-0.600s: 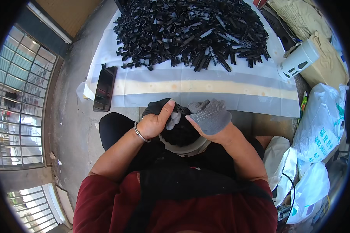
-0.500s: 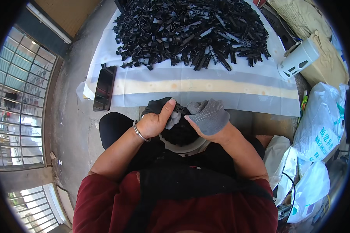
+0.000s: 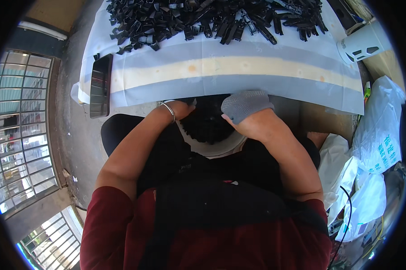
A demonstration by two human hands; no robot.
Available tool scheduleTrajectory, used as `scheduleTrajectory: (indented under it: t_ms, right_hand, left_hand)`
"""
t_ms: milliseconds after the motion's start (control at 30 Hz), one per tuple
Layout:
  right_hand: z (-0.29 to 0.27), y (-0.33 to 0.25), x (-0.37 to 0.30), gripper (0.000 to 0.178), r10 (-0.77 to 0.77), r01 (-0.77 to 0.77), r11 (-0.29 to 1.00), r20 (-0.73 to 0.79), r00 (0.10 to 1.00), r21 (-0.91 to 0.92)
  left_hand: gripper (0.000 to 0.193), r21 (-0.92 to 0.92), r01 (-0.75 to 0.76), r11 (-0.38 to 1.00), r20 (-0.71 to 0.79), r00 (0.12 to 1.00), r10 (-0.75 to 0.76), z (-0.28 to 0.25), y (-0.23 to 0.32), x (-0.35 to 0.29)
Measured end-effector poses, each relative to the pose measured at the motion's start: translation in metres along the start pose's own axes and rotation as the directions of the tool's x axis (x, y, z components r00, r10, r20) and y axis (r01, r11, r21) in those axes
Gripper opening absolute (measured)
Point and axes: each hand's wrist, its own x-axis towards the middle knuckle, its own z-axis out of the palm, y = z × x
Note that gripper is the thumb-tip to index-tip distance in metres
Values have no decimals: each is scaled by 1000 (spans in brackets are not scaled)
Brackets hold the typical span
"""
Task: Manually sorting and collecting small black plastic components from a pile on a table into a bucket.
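Observation:
Between my knees stands a pale round bucket with a dark mass of black pieces in it. My left hand, with a metal bangle at the wrist, reaches over the bucket's left side and partly under the table edge; its fingers are hidden. My right hand, in a grey dotted glove that leaves the thumb bare, is over the bucket's right side. Its fingers bend down out of sight, so any grip is hidden. Beyond the table's front edge lies a large heap of black plastic clips and strips.
A white sheet covers the table. On its left edge lies a dark phone; a white perforated cylinder stands at the right. Plastic bags and a black cable crowd the right side. Barred windows are at left.
My hands were together above the bucket with a small black piece between them; now they are apart, lower, with no piece visible. The view has shifted, so the heap sits higher.

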Motion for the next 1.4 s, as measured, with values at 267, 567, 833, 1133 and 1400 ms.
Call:
scheduleTrajectory:
  t_ms: [267, 567, 833, 1133, 1400]
  right_hand:
    - [-15, 15, -15, 28, 180, -183, 978, 38, 983, 101]
    - [-7, 19, -15, 30, 81, -74, 973, -25, 996, 218]
    - [-14, 12, -11, 29, 56, -74, 985, 115, 992, 159]
    - [-13, 8, -12, 26, 36, -24, 972, -47, 998, 233]
    - [22, -3, 3, 25, -264, 363, 852, -291, 920, 377]
  left_hand:
    - [39, 172, -167, 971, -205, 958, 201, 117, -44, 76]
    - [32, -130, -237, 963, -439, 884, 159, 131, -31, 78]
    - [35, -56, -90, 994, -394, 917, 60, 130, -56, 83]
    - [30, -456, -43, 889, -75, 997, 10, 18, 21, -13]
    - [39, -985, -133, -110, -160, 946, 281, 8, 49, -92]
